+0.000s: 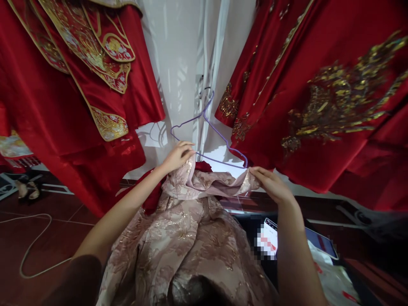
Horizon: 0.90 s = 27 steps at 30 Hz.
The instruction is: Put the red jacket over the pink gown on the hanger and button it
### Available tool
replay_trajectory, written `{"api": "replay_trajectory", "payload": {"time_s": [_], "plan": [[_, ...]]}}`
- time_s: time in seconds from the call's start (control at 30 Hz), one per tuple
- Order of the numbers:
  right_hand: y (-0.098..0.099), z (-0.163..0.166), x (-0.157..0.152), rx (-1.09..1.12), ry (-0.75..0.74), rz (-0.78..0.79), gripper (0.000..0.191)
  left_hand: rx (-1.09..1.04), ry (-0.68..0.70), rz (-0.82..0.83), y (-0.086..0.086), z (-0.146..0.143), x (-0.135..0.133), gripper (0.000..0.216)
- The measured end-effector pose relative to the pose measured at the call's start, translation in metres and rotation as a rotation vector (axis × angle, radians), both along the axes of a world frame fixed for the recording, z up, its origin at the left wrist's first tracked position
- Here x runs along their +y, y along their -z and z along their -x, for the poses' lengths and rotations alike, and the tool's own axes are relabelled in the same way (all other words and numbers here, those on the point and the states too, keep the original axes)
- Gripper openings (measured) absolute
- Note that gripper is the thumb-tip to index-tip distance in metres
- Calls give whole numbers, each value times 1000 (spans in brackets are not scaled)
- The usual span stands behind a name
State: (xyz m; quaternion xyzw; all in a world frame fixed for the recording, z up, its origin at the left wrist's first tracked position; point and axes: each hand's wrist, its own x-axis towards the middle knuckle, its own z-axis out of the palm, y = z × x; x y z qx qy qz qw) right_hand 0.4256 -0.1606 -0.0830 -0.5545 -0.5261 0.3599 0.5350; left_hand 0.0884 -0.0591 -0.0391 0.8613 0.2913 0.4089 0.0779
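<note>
Garment of dusty-pink, gold-flecked floral brocade [185, 225] spreads below the hands, its upper edge pinched at one end by the left hand [179, 156] and at the other by the right hand [272, 183]. A thin purple hanger [204, 112] rises just above and between them; whether fingertips touch it is unclear. A lit, white-screened phone [270, 233] lies below the right hand.

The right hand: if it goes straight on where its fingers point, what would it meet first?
Beyond the pink garment that the right hand pinches, probably the purple hanger, at its lower corner; depth is unclear.
</note>
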Motion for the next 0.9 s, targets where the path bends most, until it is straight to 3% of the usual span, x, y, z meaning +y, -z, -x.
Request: {"api": "replay_trajectory", "payload": {"time_s": [0.13,0.3,0.53,0.8,0.9], "plan": [[-13,12,-4,-15,41,-77,37,112,53,33,14,-28,1,27],[-22,26,-5,41,210,-208,30,125,-38,-18,32,-19,-4,30],[-27,40,1,-5,244,-302,29,162,-82,-65,23,-7,-20,27],[-79,62,36,-448,321,-483,28,165,-39,-87,14,-41,-44,28],[-82,73,55,-561,426,-488,29,145,-67,-82,16,-53,-49,27]]}}
